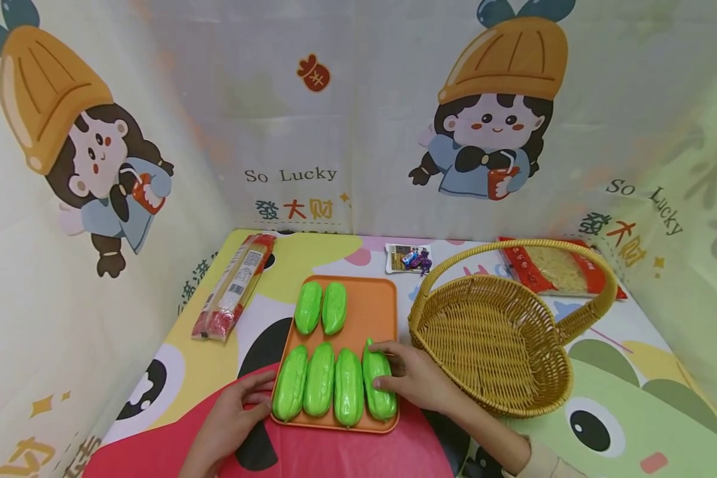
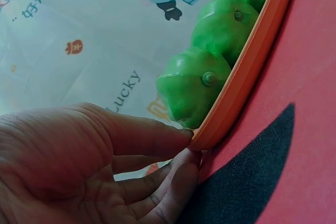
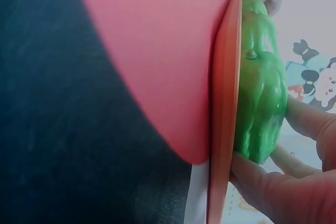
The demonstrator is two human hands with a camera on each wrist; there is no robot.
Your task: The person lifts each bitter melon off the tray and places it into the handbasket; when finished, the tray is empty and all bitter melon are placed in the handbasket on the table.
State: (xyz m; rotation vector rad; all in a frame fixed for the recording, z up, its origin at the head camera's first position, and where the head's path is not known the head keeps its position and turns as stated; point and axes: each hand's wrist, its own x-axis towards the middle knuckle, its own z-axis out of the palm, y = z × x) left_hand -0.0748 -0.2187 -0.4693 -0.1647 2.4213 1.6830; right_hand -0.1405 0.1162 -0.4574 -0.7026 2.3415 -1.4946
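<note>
The head view is bright, small highlights glinting on green vegetables (image 1: pixel 349 388); wrist views are dimmer.

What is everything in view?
tray: one, orange, centre
vegetables: six, green, on tray, two behind four
basket: one, tan, right of tray
long packet: one, red-and-pale, left of tray
flat packet: one, red, behind basket
small packet: one, whitish, beyond tray
wrapped bits: number unclear, purple and blue, on small packet
tablecloth: one, multicoloured, underneath
backdrop: number unclear, pale, behind
sleeve: one, beige, right forearm
left hand: one, pinching tray's left edge
right hand: one, gripping rightmost front vegetable
</note>
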